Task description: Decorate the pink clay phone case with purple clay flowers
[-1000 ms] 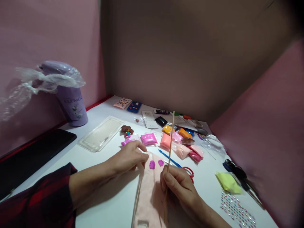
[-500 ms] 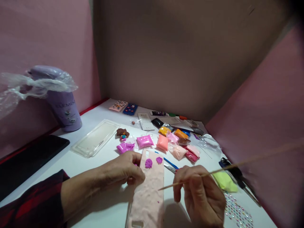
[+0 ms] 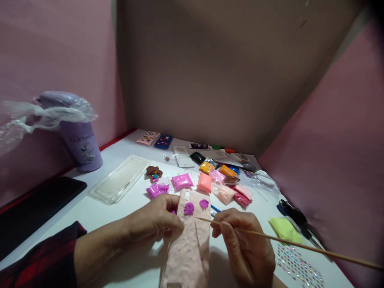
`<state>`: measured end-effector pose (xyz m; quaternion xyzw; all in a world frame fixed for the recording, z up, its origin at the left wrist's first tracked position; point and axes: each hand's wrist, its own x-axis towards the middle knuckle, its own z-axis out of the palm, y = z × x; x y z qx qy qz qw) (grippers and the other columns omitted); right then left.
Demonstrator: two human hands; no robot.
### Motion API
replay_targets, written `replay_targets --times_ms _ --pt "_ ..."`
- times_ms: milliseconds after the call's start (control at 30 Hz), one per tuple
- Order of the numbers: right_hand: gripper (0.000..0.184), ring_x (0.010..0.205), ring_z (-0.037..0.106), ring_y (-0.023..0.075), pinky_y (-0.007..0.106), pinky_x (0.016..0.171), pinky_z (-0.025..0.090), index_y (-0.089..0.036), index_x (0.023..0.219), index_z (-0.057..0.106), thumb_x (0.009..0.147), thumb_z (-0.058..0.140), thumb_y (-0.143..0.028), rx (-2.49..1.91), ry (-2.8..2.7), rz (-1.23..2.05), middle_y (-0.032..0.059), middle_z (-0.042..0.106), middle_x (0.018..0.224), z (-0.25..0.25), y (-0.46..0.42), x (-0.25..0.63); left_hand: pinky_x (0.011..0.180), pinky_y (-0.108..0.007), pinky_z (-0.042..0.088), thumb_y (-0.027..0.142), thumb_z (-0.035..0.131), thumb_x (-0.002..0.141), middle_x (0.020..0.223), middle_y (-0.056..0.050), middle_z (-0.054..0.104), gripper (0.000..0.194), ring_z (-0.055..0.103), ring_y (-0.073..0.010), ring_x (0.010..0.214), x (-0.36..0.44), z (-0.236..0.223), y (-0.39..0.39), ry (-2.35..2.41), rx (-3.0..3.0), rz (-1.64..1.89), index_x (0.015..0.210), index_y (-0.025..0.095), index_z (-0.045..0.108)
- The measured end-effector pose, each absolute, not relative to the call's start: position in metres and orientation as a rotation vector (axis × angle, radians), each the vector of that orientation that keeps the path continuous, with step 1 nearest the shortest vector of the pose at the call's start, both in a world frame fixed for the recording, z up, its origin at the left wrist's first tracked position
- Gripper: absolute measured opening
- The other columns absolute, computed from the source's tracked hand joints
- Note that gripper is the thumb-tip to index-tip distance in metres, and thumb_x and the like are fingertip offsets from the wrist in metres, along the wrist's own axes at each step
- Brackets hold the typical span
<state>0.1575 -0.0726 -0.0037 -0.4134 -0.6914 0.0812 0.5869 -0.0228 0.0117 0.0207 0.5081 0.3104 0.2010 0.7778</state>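
Note:
My left hand [image 3: 159, 218] grips the left edge of a phone case [image 3: 187, 252] covered in pale pink clay, thumb on its face. Two purple clay flowers, a larger one [image 3: 189, 209] and a smaller one [image 3: 204, 204], sit near the case's top by a cutout. A bit of purple shows behind my left fingers. In my right hand [image 3: 244, 240] a long thin wooden skewer [image 3: 288, 241] is pinched, its pointed tip over the case just below the flowers. Whether the tip touches the clay I cannot tell.
Clay packets, among them a magenta one [image 3: 182, 182] and a coral one [image 3: 205, 183], lie beyond the case. A clear case [image 3: 120, 180], a black phone [image 3: 42, 212] and a purple tumbler [image 3: 81, 140] are at left. Rhinestones [image 3: 300, 266] and a yellow packet [image 3: 285, 229] lie at right.
The skewer's tip has moved up the case toward the flowers, and its rear end has swung downward. A line now shows in the clay below the tip. My left hand keeps its hold.

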Motion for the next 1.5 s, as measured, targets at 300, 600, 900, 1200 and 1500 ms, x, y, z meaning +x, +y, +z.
replay_targets --times_ms 300,600,900,1200,1500 --pt "0.014 0.064 0.058 0.016 0.029 0.056 0.047 -0.018 0.092 0.058 0.087 0.048 -0.008 -1.03 -1.735 0.171 0.0037 0.059 0.074 -0.0017 -0.0691 0.1582 0.041 -0.022 0.018 0.005 0.054 0.051 0.056 0.003 0.05 0.018 0.033 -0.0048 0.043 -0.023 0.0186 0.0098 0.702 1.132 0.429 0.066 0.014 0.056" --pt "0.021 0.082 0.063 0.0185 0.034 0.071 0.053 -0.017 0.1 0.059 0.087 0.048 -0.005 -0.97 -1.685 0.223 0.0074 0.064 0.089 -0.0052 -0.0668 0.1562 0.041 -0.023 0.018 0.009 0.056 0.05 0.052 0.004 0.045 0.015 0.032 -0.0055 0.042 -0.0227 0.0196 0.0103 0.718 1.176 0.384 0.064 0.015 0.055" --pt "0.02 0.076 0.062 0.0164 0.031 0.067 0.051 -0.016 0.098 0.059 0.087 0.047 -0.005 -0.966 -1.692 0.246 0.0052 0.062 0.083 -0.0019 -0.0682 0.1563 0.043 -0.023 0.019 0.009 0.057 0.052 0.055 0.003 0.048 0.015 0.034 -0.0062 0.044 -0.0228 0.0201 0.0108 0.689 1.182 0.381 0.067 0.014 0.058" --pt "0.02 0.077 0.062 0.0164 0.031 0.067 0.051 -0.016 0.1 0.058 0.088 0.046 -0.006 -0.989 -1.699 0.252 0.0055 0.063 0.083 -0.0026 -0.0664 0.1553 0.044 -0.022 0.019 0.006 0.056 0.052 0.06 0.001 0.055 0.024 0.037 -0.0065 0.046 -0.0231 0.0198 0.0098 0.668 1.134 0.388 0.074 0.012 0.064" --pt "0.021 0.076 0.063 0.017 0.031 0.066 0.052 -0.016 0.099 0.059 0.087 0.047 -0.004 -0.975 -1.71 0.224 0.0061 0.062 0.084 -0.0016 -0.0663 0.1569 0.045 -0.022 0.023 0.009 0.059 0.052 0.061 0.0 0.057 0.03 0.039 -0.0069 0.046 -0.0238 0.0186 0.0103 0.663 1.137 0.384 0.081 0.011 0.067"
